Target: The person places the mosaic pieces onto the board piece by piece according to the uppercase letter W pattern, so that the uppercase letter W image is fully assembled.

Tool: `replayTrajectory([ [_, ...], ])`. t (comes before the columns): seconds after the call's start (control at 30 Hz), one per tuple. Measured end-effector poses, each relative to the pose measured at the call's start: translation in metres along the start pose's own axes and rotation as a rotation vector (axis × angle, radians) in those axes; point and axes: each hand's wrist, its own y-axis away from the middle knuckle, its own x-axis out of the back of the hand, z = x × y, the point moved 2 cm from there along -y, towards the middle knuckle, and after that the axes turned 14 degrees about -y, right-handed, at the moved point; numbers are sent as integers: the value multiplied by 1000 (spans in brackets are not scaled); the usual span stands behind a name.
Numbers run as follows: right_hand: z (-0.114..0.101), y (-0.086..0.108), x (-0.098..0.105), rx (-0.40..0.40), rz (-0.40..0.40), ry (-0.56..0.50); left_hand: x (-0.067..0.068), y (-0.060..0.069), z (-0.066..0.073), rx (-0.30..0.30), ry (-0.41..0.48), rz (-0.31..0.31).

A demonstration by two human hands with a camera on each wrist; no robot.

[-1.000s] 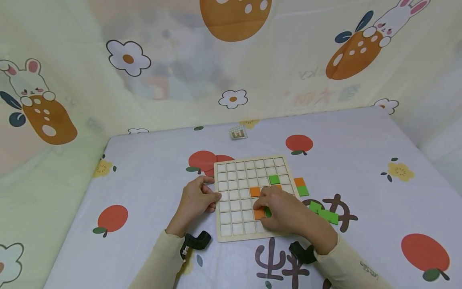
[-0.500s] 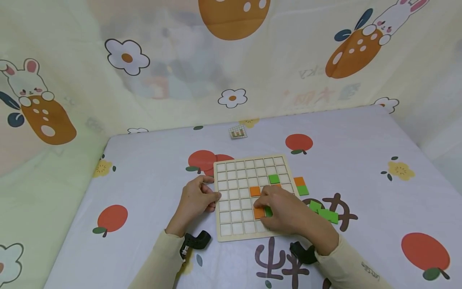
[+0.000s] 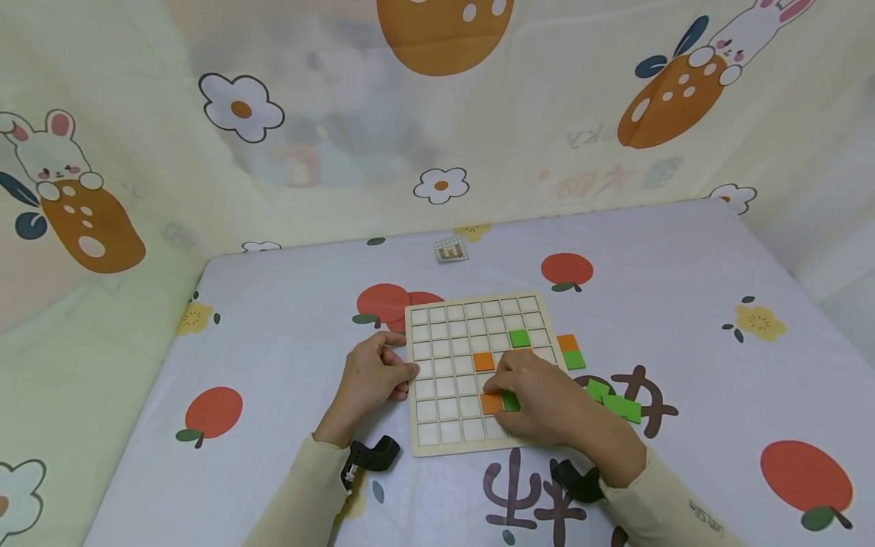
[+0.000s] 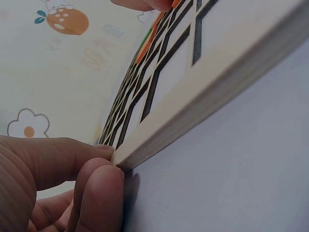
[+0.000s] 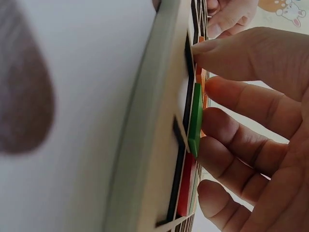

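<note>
A pale wooden grid board (image 3: 437, 411) lies on the table, with white square cells. At its left edge my left hand (image 3: 372, 372) grips the rim, thumb and index finger (image 4: 72, 159) against the wood. My right hand (image 3: 543, 395) is over the board's lower right part. Its thumb and index finger pinch at an orange tile (image 3: 491, 404); a green tile (image 3: 510, 401) sits right beside it. In the right wrist view the other fingers touch near that green tile (image 5: 195, 118), and a red tile (image 5: 187, 186) lies past it. The hand hides several cells.
Another orange tile (image 3: 483, 362) and a green tile (image 3: 519, 339) are set in the board. Right of it lie a loose orange tile (image 3: 567, 344), a green tile (image 3: 574, 360) and several overlapping green tiles (image 3: 621, 409). A small pattern card (image 3: 450, 251) lies at the back.
My right hand has shifted very slightly to the right, and more of the green tile beside the orange one shows. The left hand and the board stay still.
</note>
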Motion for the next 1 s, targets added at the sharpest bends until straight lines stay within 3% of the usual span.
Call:
replayTrajectory([
  [0.2, 1, 5, 1, 2, 34, -3, 1, 0, 1, -6, 6, 1],
  [0.37, 6, 12, 6, 4, 110, -13, 0, 0, 2, -9, 12, -4],
  [0.57, 17, 21, 18, -49, 187, -27, 0, 0, 2, -1, 9, -6],
  [1.0, 51, 38, 48, -122, 261, -129, 1, 2, 2, 6, 15, -5],
])
